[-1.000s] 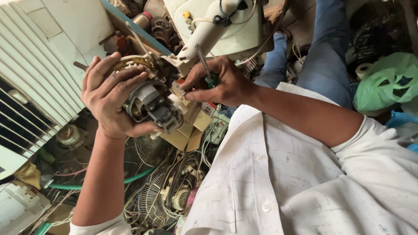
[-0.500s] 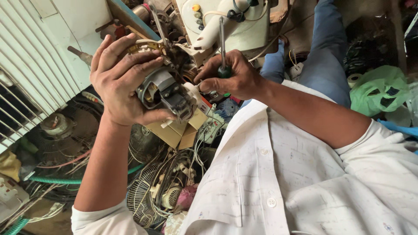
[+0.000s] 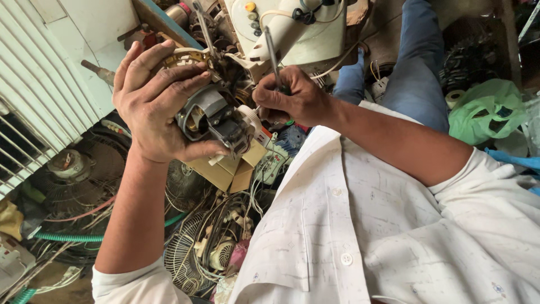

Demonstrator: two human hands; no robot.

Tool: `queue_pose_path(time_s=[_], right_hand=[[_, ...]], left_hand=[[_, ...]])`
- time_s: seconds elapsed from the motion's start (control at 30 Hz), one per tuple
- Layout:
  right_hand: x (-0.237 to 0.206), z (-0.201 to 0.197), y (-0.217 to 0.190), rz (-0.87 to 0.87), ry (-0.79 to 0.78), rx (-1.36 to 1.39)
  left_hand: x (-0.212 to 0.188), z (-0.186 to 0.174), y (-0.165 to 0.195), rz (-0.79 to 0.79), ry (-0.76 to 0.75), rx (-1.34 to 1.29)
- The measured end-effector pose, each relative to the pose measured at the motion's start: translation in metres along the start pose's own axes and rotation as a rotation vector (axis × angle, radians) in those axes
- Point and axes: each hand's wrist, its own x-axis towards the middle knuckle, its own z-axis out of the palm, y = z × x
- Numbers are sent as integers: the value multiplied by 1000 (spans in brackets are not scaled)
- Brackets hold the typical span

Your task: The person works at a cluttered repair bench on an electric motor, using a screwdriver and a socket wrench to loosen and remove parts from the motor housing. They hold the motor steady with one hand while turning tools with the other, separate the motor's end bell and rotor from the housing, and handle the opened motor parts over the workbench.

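My left hand grips a small fan motor, a grey metal block with copper windings and a white plastic connector on its right side. My right hand is closed around a screwdriver; its green handle sits in my palm and the thin metal shaft points up and away. That hand rests just right of the motor, touching the white connector. Behind both hands stands a white fan body with coloured buttons and a cable.
A white slatted panel fills the left. Below lie fan grilles, tangled wires, a green hose and a cardboard box. A green plastic bag sits at right. My white shirt and blue-trousered legs fill the lower right.
The screwdriver shaft has swung from pointing at the motor to pointing upward. Both hands with the motor have shifted slightly; my right hand now sits closer to the connector.
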Motion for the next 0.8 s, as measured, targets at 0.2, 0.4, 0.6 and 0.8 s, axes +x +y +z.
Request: queue_pose_path(time_s=[0.2, 0.4, 0.6, 0.8], right_hand=[[0, -3, -2, -81, -44, -71], [-1, -4, -2, -106, -50, -90], [2, -1, -1, -57, -49, -114], [8, 2, -3, -57, -89, -46]], left_hand=[[0, 0, 0, -27, -21, 16], [0, 0, 0, -20, -24, 21], [0, 1, 0, -7, -12, 33], [-1, 2, -1, -6, -12, 26]])
